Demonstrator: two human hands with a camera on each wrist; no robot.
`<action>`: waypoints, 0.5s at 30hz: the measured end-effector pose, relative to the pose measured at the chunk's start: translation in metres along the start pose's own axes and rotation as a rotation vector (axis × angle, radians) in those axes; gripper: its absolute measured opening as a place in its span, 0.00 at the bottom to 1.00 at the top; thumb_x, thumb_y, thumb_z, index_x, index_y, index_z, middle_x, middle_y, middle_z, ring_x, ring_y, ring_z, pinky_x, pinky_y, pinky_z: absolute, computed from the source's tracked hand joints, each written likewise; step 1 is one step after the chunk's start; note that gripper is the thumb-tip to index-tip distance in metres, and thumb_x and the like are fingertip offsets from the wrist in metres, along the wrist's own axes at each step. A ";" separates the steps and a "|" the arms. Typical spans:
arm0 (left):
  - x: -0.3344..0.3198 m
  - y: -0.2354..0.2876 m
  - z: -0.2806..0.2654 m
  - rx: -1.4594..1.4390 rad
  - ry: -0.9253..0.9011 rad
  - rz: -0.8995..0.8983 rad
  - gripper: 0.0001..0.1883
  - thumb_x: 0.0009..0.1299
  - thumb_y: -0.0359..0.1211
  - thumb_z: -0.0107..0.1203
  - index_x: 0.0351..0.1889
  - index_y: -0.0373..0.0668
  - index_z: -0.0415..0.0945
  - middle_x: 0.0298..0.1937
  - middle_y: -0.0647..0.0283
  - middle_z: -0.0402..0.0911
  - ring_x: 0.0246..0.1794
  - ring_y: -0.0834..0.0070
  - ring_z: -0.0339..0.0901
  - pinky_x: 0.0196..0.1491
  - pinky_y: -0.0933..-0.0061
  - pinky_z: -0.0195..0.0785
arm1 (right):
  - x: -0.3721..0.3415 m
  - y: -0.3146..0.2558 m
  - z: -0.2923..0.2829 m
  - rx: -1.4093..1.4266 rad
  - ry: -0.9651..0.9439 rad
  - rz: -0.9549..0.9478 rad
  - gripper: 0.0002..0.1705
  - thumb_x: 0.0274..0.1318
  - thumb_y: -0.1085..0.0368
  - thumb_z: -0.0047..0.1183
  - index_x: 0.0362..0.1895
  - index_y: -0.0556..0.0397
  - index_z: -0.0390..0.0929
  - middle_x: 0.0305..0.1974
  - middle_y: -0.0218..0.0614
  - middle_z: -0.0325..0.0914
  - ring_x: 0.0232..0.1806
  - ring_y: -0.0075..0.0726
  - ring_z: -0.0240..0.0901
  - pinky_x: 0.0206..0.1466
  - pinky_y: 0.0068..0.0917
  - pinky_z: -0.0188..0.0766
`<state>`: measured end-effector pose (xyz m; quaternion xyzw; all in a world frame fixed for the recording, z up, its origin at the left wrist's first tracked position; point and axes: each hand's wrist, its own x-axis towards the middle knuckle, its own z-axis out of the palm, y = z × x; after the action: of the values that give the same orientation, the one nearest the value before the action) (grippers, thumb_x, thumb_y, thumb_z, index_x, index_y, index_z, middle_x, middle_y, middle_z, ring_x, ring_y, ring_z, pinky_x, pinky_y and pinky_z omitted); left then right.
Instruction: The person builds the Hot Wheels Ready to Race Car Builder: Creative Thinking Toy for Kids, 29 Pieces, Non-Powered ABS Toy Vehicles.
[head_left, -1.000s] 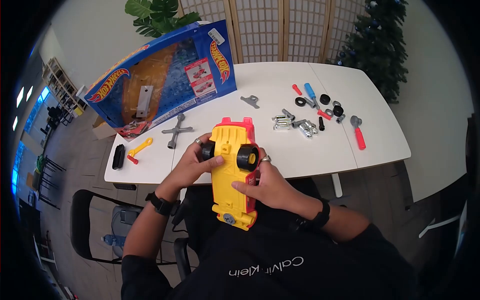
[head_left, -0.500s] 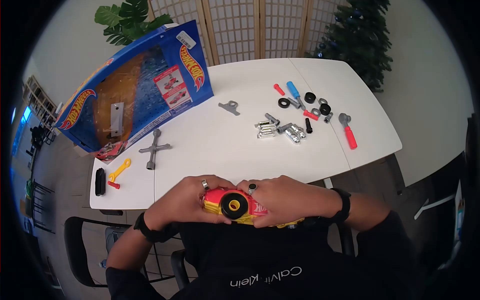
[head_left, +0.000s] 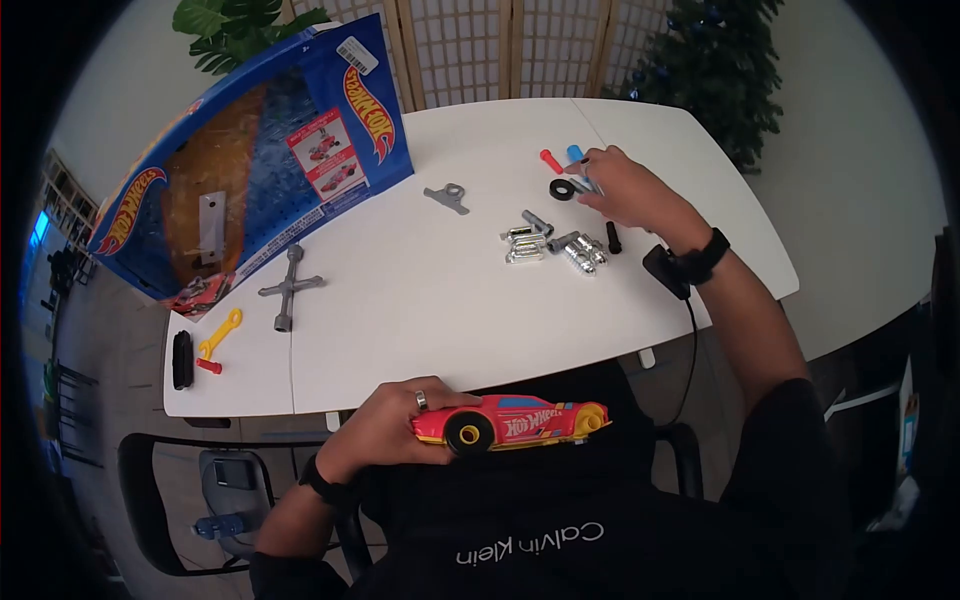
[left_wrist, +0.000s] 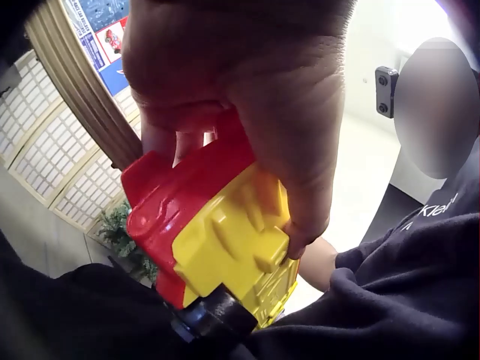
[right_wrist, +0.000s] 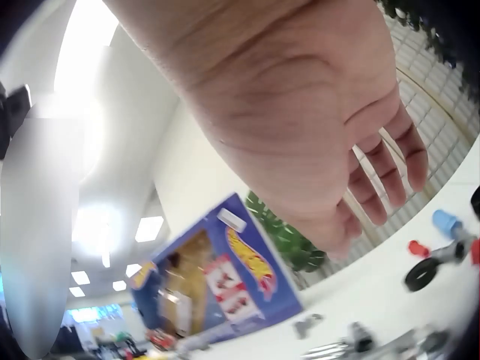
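Observation:
A red toy car [head_left: 535, 418] with a yellow underside is held level in front of the person's lap. My left hand [head_left: 388, 428] grips it round its rear end, beside a black wheel [head_left: 468, 433]. In the left wrist view the thumb lies against the yellow base [left_wrist: 225, 244]. My right hand [head_left: 638, 197] reaches over the small parts at the table's far right, fingers apart and loosely bent, holding nothing. Just by its fingertips are a loose black tyre [head_left: 561, 189] and a blue-handled screwdriver [head_left: 575, 153], partly hidden by the hand. A red bolt [head_left: 551, 161] lies to their left.
Silver engine parts [head_left: 525, 244] and a black bolt [head_left: 613, 237] lie mid-table. A grey cross wrench [head_left: 290, 288], a yellow wrench [head_left: 221, 333], a red bolt [head_left: 209, 366] and a black part [head_left: 182, 360] lie at left. The blue box [head_left: 390, 130] stands behind them.
The car was turned from underside-up to its side facing up, then held lower and level. My right hand has let go of it and moved out to the parts at the far right.

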<state>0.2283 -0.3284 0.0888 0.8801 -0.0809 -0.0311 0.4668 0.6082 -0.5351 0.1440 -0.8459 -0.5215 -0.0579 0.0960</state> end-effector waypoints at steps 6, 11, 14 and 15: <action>-0.001 -0.004 -0.002 0.026 -0.011 0.008 0.31 0.53 0.36 0.83 0.58 0.43 0.88 0.48 0.58 0.91 0.47 0.62 0.90 0.53 0.66 0.82 | 0.043 0.036 0.037 -0.065 -0.202 -0.117 0.25 0.60 0.69 0.67 0.63 0.53 0.83 0.53 0.48 0.83 0.54 0.54 0.80 0.63 0.45 0.77; -0.002 -0.008 0.000 0.023 0.007 0.035 0.33 0.52 0.42 0.84 0.57 0.44 0.89 0.48 0.59 0.92 0.48 0.62 0.90 0.52 0.65 0.82 | 0.061 0.040 0.041 0.019 -0.218 -0.089 0.24 0.59 0.70 0.69 0.59 0.56 0.81 0.55 0.49 0.85 0.57 0.53 0.82 0.64 0.41 0.75; -0.005 -0.013 0.003 0.010 0.031 0.061 0.38 0.48 0.47 0.85 0.59 0.46 0.88 0.49 0.61 0.92 0.50 0.61 0.90 0.52 0.65 0.82 | 0.063 0.040 0.043 0.063 -0.258 -0.003 0.25 0.59 0.69 0.69 0.61 0.55 0.80 0.55 0.48 0.85 0.56 0.53 0.82 0.63 0.41 0.76; -0.006 -0.015 0.005 -0.003 0.041 0.047 0.38 0.48 0.47 0.85 0.59 0.46 0.88 0.49 0.61 0.92 0.50 0.61 0.90 0.52 0.65 0.82 | 0.062 0.037 0.042 0.066 -0.276 -0.017 0.25 0.59 0.69 0.69 0.61 0.55 0.80 0.55 0.48 0.85 0.56 0.53 0.82 0.63 0.41 0.76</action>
<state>0.2230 -0.3231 0.0739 0.8777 -0.0917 -0.0021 0.4703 0.6690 -0.4882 0.1118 -0.8378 -0.5384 0.0751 0.0506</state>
